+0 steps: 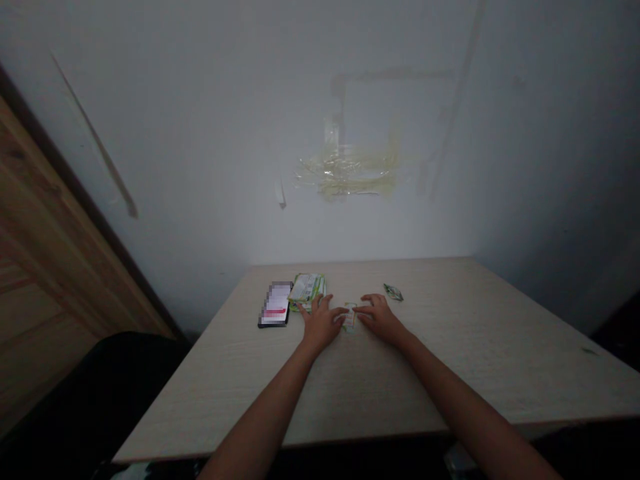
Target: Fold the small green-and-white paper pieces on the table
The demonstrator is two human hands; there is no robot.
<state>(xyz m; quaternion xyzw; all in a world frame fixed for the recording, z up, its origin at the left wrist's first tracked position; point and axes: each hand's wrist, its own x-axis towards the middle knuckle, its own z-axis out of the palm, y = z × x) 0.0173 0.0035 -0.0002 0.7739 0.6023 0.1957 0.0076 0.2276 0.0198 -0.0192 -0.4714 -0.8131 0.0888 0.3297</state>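
Between my two hands a small white-and-green packet lies low at the tabletop, with print on it too small to read. The thumb and index finger of my left hand close on its left edge, while the other fingers spread toward a pile of green-and-white packets. From the opposite side, the thumb and fingertips of my right hand hold its right edge. My fingers cover parts of both its edges.
A phone with a lit, blurred screen lies left of the pile. A small crumpled green wrapper rests beyond my right hand. The wooden table meets a wall bearing old tape. A dark chair-like shape stands at left.
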